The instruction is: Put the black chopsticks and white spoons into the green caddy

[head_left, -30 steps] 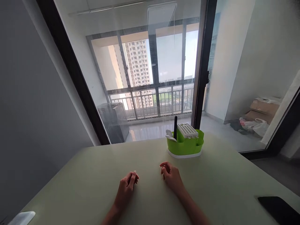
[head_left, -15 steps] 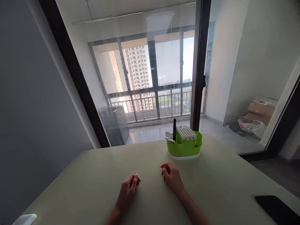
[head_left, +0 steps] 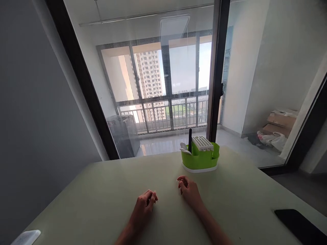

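My left hand (head_left: 146, 201) rests on the pale green table (head_left: 107, 197), its fingers loosely curled and the thumb a little apart from them. Nothing shows in it. To its right and slightly farther off, my right hand (head_left: 188, 189) also rests on the tabletop. Its fingers bend gently, with a gap between index finger and thumb, and I see no object there. Just beyond the right hand stands a green utensil caddy (head_left: 201, 162) with a white base. White spoons (head_left: 184, 149) and black chopsticks (head_left: 190, 141) stand in its left part; a white slotted piece (head_left: 202, 143) tops it.
A dark flat object (head_left: 301, 223) lies at the table's right edge. A whitish object (head_left: 27, 236) sits at the near left corner. Beyond the table are a glass sliding door with a dark frame (head_left: 213, 102) and, to the right, cardboard boxes (head_left: 282, 119) with plastic bags.
Both hands have shifted slightly to the right on the table, still loosely curled. The view has turned a little; the caddy stands where it was.
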Motion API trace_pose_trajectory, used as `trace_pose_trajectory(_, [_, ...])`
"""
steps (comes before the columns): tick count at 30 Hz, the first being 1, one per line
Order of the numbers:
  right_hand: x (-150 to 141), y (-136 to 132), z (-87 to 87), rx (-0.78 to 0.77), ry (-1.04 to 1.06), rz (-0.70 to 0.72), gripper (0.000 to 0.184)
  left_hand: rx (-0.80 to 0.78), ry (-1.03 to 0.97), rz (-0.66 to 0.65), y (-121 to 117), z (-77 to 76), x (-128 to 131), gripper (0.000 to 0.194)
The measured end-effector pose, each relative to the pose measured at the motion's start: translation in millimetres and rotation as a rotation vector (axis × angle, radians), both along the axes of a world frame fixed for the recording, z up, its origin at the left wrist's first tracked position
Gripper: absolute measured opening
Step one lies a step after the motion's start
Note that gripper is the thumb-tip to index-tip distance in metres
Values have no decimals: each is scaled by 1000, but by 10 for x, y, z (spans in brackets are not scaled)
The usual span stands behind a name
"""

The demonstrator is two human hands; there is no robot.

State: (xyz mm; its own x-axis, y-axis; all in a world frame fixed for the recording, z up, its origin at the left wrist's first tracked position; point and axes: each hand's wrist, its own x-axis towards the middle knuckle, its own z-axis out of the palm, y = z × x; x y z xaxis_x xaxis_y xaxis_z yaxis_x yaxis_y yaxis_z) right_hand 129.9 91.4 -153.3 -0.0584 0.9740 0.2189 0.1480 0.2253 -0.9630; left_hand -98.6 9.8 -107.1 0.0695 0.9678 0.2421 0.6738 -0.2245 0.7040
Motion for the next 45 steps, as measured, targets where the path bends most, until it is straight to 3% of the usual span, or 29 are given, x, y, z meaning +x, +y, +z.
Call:
trace_pose_trajectory(23, [73, -46, 5, 23, -25, -29, 30, 20, -3, -45, -78, 74, 49, 49])
trace_pose_trajectory(45, [170, -52, 10, 56, -121, -111, 32, 44, 171, -96, -113, -1, 48, 43])
